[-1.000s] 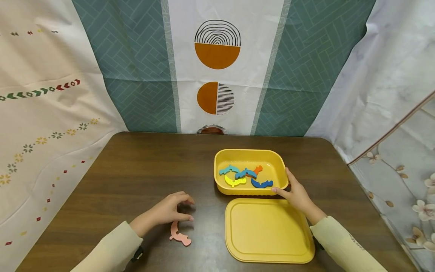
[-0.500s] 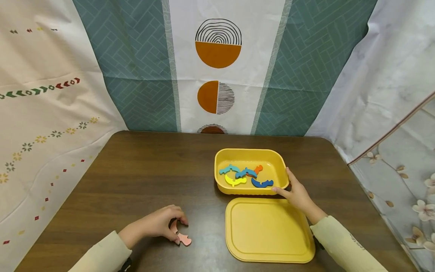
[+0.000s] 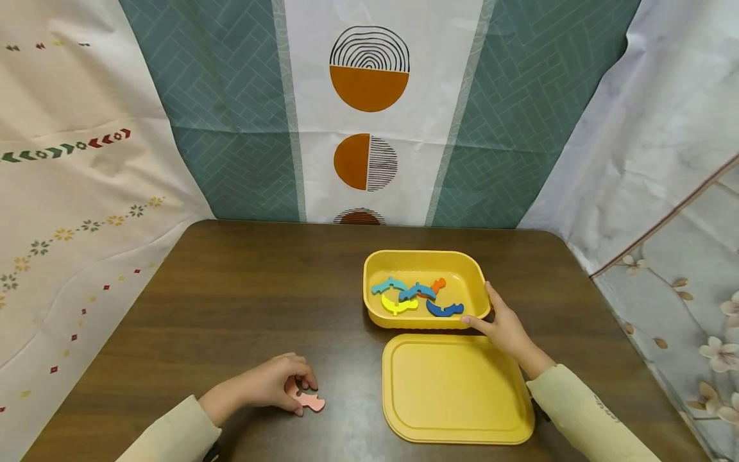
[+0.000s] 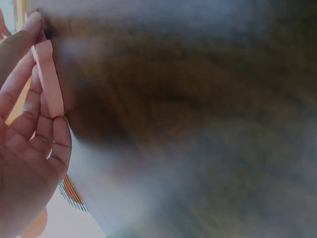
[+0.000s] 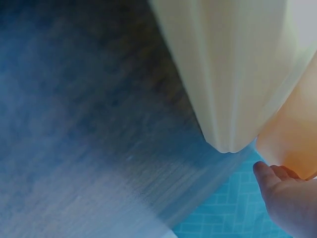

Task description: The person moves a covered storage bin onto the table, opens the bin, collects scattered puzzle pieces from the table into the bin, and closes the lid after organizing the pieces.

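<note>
My left hand (image 3: pixel 271 384) is low over the table at front left, pinching a pink crescent-shaped toy piece (image 3: pixel 312 402) between thumb and fingers. In the left wrist view the pink piece (image 4: pixel 50 82) lies along the fingertips, close to the tabletop. My right hand (image 3: pixel 508 327) holds the front right corner of a yellow plastic box (image 3: pixel 381 319), thumb at the front rim and fingers on the right side. Inside the box lie several similar curved pieces: a teal one (image 3: pixel 389 285), a yellow one (image 3: pixel 398 305), a dark blue one (image 3: pixel 444 309), a mid-blue one (image 3: pixel 417 292) and an orange one (image 3: pixel 439 284).
A flat yellow lid (image 3: pixel 456 391) lies in front of the box, partly beneath my right forearm. The brown wooden table (image 3: pixel 260 289) stretches left of the box. Patterned cloths (image 3: pixel 242 128) hang at the back and both sides.
My left hand has come down and slightly toward me onto the pink piece, its fingers closing round it. The right hand stays at the box corner.
</note>
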A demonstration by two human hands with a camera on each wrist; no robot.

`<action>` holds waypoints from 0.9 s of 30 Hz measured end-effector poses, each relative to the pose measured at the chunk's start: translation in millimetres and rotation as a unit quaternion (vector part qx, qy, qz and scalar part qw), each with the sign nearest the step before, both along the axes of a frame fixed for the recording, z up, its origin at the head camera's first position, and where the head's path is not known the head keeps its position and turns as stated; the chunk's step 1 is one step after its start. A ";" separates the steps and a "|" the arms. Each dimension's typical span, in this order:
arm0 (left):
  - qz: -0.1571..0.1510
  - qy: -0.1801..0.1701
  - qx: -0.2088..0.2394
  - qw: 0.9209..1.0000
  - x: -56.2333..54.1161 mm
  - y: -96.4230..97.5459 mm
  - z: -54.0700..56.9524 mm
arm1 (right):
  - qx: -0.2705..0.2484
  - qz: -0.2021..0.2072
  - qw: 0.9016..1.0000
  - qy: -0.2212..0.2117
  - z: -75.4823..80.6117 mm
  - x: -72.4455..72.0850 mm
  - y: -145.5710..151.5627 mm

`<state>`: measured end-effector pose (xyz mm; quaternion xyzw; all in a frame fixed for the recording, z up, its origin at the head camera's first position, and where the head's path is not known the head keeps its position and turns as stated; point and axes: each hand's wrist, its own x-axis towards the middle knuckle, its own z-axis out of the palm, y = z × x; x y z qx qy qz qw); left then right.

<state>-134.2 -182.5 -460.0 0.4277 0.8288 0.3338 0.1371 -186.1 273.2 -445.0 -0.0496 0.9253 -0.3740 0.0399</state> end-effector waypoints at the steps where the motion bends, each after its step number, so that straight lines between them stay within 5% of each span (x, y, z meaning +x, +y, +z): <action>1: 0.000 0.005 -0.001 1.000 0.1 0.1 0.1 | 0.000 -0.001 1.000 0.000 0.5 0.0 0.1; 12: -0.006 0.073 0.010 0.997 2.6 3.8 -1.2 | 0.001 0.003 1.000 0.007 0.6 0.1 1.3; 20: 0.025 0.083 -0.016 0.996 8.1 9.5 0.1 | 0.003 0.001 1.000 0.005 -1.3 1.5 0.6; 27: 0.036 0.132 -0.029 0.990 8.3 11.2 1.7 | 0.003 0.000 1.000 0.007 -0.9 0.7 0.5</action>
